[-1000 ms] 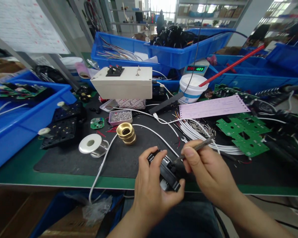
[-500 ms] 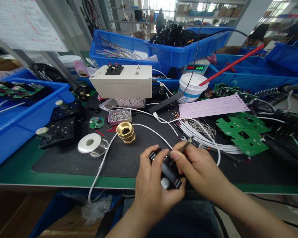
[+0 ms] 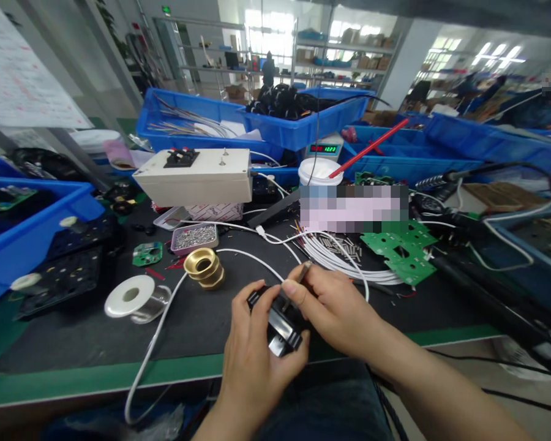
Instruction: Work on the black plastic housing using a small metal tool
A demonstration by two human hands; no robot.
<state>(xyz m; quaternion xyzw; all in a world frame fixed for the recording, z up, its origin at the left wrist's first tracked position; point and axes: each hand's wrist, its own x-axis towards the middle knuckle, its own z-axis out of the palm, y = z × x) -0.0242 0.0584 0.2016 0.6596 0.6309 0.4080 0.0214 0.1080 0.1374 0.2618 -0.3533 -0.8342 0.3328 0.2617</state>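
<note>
My left hand (image 3: 252,355) is wrapped round a black plastic housing (image 3: 282,324), fingers over its upper side and thumb below. A pale, shiny patch shows on the housing's lower edge. My right hand (image 3: 342,309) meets it from the right, pinching a thin grey metal tool (image 3: 305,269) whose kind is not clear. The tool's lower end is hidden between finger and housing. A white cable (image 3: 252,255) runs to near the fingertips. Left of the hands stands a brass fitting (image 3: 204,268), with a solder spool (image 3: 131,297) beyond it.
Behind are a small tray of screws (image 3: 195,237), a beige switch box (image 3: 193,184) and a white tub (image 3: 320,171). Coiled white cable (image 3: 344,263) and green circuit boards (image 3: 401,251) lie to the right. Blue bins (image 3: 284,128) line the back; black housings (image 3: 67,269) lie left.
The camera view has turned right and tilted up, so everything sits further left and mostly lower. Both hands keep their grip on the housing and tool.
</note>
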